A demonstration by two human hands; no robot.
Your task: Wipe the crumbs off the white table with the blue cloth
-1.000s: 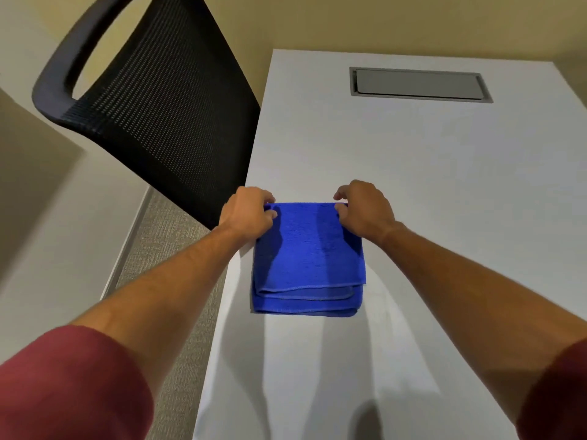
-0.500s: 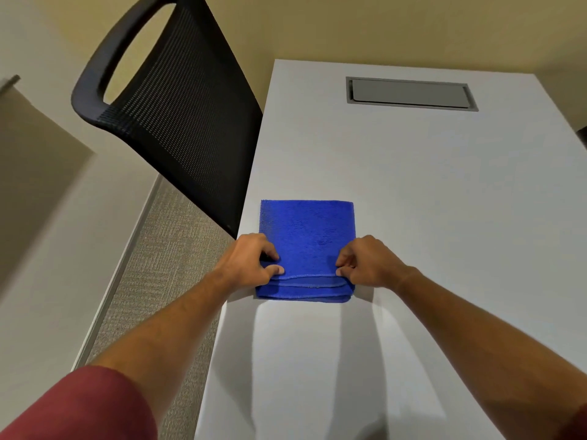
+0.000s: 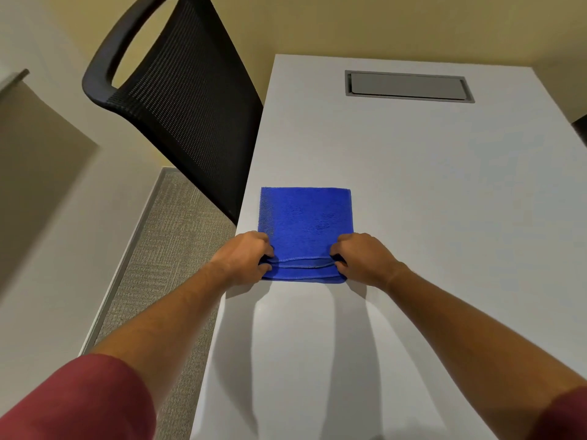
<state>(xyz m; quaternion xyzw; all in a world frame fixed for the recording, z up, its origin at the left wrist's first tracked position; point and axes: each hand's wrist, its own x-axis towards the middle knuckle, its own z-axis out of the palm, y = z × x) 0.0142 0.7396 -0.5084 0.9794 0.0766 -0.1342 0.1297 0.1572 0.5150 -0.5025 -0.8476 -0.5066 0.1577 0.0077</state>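
**Both hands pinch the cloth's near corners**

The left hand [image 3: 243, 257] is closed on the near left corner of the folded blue cloth [image 3: 305, 220], fingers curled over its top layer. The right hand [image 3: 362, 257] grips the near right corner the same way. Between the fingers the stacked hems show, the top layer slightly raised. Beyond the fingers the cloth lies flat on the white table [image 3: 428, 185], near its left edge. Farther out sits a grey hatch [image 3: 408, 87]. Left of the fingers stands a black mesh chair [image 3: 190, 106].
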